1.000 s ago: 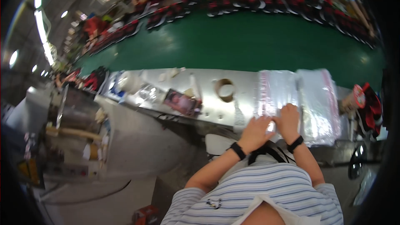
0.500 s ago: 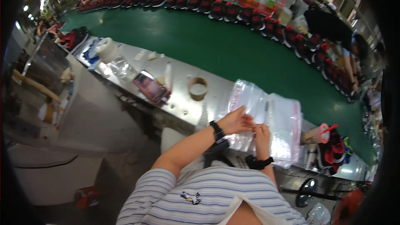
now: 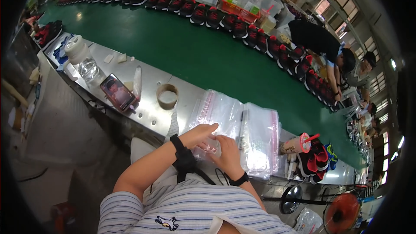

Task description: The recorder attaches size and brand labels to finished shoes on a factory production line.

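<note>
My left hand (image 3: 198, 136) is over the near edge of a pile of clear plastic bags (image 3: 221, 108), thumb stretched out and fingers curled inward. Facing it, my right hand (image 3: 229, 157) has its fingers and thumb bent around a small piece of clear plastic (image 3: 211, 146) with pinkish marks. The fingers of both hands meet at this piece; whether it belongs to a bag is hard to tell. Beside them, a second pile of clear bags (image 3: 260, 136) with pink seal strips lies on the metal ledge (image 3: 149, 119).
Left along the ledge are a tape roll (image 3: 167, 96), a phone (image 3: 118, 92) and a water bottle (image 3: 82, 58). To the right stand a drink cup (image 3: 296, 144) and some shoes (image 3: 314, 160). Beyond the green belt (image 3: 143, 39), black-red shoes (image 3: 212, 17) form a long row; people work behind it.
The view has shifted, so the ledge's things appear farther left. My hands have turned toward each other, the right hand opening wider around the small clear plastic piece.
</note>
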Action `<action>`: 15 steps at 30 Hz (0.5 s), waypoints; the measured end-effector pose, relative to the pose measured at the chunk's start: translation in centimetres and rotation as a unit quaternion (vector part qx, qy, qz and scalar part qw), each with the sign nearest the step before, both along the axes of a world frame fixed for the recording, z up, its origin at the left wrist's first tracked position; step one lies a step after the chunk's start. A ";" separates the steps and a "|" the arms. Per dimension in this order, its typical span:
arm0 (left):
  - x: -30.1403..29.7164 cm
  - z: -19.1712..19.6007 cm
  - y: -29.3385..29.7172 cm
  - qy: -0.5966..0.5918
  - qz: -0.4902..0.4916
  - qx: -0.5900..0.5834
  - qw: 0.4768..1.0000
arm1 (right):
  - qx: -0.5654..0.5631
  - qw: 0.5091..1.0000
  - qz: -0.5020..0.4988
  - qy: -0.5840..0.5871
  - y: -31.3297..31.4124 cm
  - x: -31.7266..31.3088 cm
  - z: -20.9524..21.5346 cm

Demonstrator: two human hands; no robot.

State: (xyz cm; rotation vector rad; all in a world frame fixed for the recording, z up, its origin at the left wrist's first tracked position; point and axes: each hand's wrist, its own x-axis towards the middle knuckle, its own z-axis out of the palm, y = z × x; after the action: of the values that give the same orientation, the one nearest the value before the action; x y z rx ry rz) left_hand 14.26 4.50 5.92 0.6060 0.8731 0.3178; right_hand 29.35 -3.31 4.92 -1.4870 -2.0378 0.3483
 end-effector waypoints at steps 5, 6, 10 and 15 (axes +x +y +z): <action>-0.8 0.4 -4.1 0.062 0.150 0.383 0.909 | -0.036 0.993 -0.113 -0.022 1.1 0.0 -4.3; -1.9 0.1 -5.0 0.035 0.132 0.357 0.924 | -0.010 0.996 -0.084 0.025 1.7 -0.9 -4.2; -0.8 -6.3 -4.3 0.053 0.079 0.352 0.931 | -0.144 0.972 -0.096 0.159 2.7 -0.3 -2.3; -0.1 -7.0 -1.9 0.047 0.084 0.234 0.967 | -0.239 0.867 -0.124 0.419 0.8 2.1 -0.1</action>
State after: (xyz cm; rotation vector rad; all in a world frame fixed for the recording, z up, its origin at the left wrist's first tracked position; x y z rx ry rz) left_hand 14.16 2.55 -1.13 0.9929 0.9495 0.6633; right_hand 31.41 -2.47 4.84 -1.4645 -1.0855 1.2178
